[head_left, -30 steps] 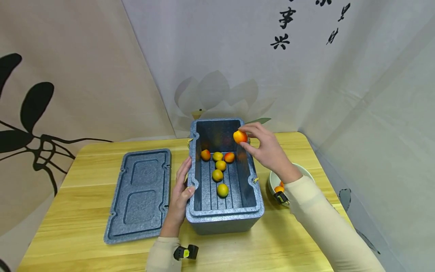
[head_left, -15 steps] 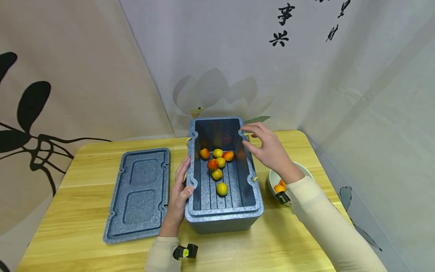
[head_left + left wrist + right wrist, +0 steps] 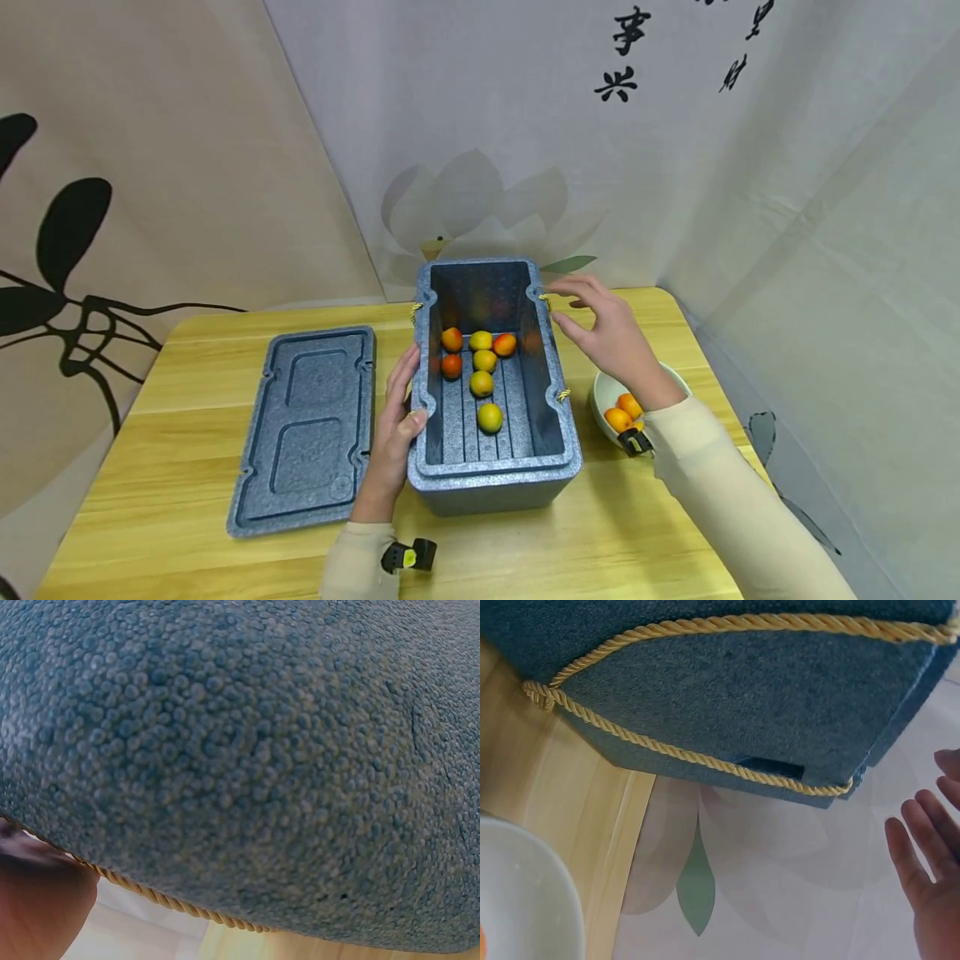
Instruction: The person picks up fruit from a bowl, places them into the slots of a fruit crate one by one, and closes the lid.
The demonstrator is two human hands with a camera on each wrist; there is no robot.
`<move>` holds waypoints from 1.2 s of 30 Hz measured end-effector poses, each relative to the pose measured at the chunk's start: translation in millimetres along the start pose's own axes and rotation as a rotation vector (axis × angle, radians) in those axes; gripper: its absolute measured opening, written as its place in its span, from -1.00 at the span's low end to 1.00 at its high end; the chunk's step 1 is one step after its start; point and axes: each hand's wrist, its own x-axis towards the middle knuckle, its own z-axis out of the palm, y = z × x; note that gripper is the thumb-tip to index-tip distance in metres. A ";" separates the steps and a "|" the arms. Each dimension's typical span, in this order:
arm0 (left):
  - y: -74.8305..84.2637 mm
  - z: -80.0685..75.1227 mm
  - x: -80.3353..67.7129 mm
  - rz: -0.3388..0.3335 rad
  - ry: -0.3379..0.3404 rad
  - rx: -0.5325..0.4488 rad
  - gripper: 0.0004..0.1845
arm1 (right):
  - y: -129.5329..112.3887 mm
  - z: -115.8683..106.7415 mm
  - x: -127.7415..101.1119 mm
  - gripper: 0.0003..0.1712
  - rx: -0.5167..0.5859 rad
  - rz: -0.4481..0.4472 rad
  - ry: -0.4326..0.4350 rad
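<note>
A grey-blue foam box (image 3: 495,479) stands open on the wooden table, with several yellow and orange-red fruits (image 3: 482,382) on its ribbed floor. My left hand (image 3: 396,433) rests on the box's left wall, thumb hooked over the rim. My right hand (image 3: 607,329) hovers empty just right of the box's far right rim, fingers straight and spread. The left wrist view is filled by the box's foam wall (image 3: 247,765). The right wrist view shows the box's outer wall (image 3: 735,697) with a yellow cord (image 3: 675,750) and my right fingertips (image 3: 915,855).
The box's lid (image 3: 307,425) lies flat on the table to the left. A white bowl (image 3: 603,400) holding orange fruits (image 3: 619,417) sits right of the box, partly under my right forearm. Fabric backdrops close the back and right sides.
My right hand let go of the orange-red fruit over the box; it dropped in and settled at the left among the others. The hand has drawn back rightward, empty. Left hand unchanged.
</note>
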 end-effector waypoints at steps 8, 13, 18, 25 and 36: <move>2.0 0.2 0.4 -0.011 0.004 0.001 -0.25 | 7.2 -11.6 -11.2 -0.58 0.016 0.055 0.034; 3.0 0.3 1.4 -0.012 0.004 0.003 -0.25 | 15.6 -17.9 -16.8 -0.58 0.017 0.065 0.065; 2.8 0.3 2.0 -0.018 0.006 0.011 -0.25 | 23.4 -23.7 -25.3 -0.60 0.016 0.092 0.083; 2.7 0.2 2.1 -0.017 0.010 0.013 -0.25 | 33.9 -31.7 -39.2 -0.62 0.005 0.165 0.096; 5.8 1.4 3.0 -0.007 0.003 0.005 -0.26 | 44.8 -36.1 -63.2 -0.65 0.044 0.191 0.115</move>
